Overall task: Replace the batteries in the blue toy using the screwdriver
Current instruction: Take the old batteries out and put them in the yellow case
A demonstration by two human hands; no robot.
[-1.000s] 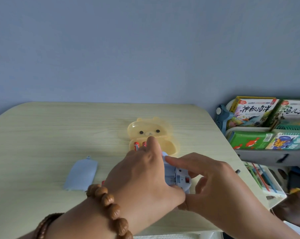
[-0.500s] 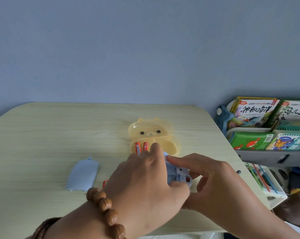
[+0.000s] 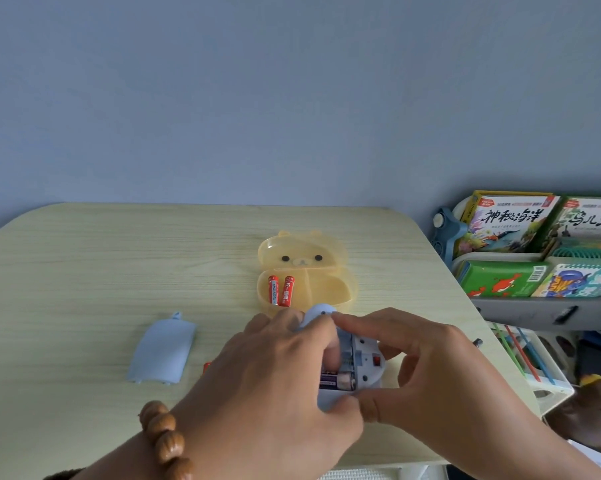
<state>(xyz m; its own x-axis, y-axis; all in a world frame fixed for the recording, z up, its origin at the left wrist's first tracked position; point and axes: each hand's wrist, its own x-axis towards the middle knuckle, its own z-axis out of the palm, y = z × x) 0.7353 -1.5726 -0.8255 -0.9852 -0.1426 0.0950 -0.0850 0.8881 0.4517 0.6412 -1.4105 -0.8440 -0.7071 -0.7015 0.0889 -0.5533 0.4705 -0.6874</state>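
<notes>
The blue toy (image 3: 359, 362) lies near the front of the table with its battery bay open; a dark battery (image 3: 337, 381) sits inside. My left hand (image 3: 275, 382) curls round the toy's left side, fingers over the bay. My right hand (image 3: 427, 372) grips the toy between forefinger at its top and thumb at its bottom. The toy's blue cover (image 3: 162, 351) lies apart to the left. Two red batteries (image 3: 281, 290) rest in the open yellow bear-shaped box (image 3: 326, 271). A dark tip, perhaps the screwdriver (image 3: 477, 342), shows past my right hand.
A small red object (image 3: 206, 367) peeks out beside my left wrist. Right of the table (image 3: 84, 271) stands a rack of children's books (image 3: 541, 247), with a white bin of coloured sticks (image 3: 524, 355) below it. The table's right edge is close to my right hand.
My left hand has slid back and down, uncovering the toy's top end and the battery in the bay. My right hand keeps its hold on the toy.
</notes>
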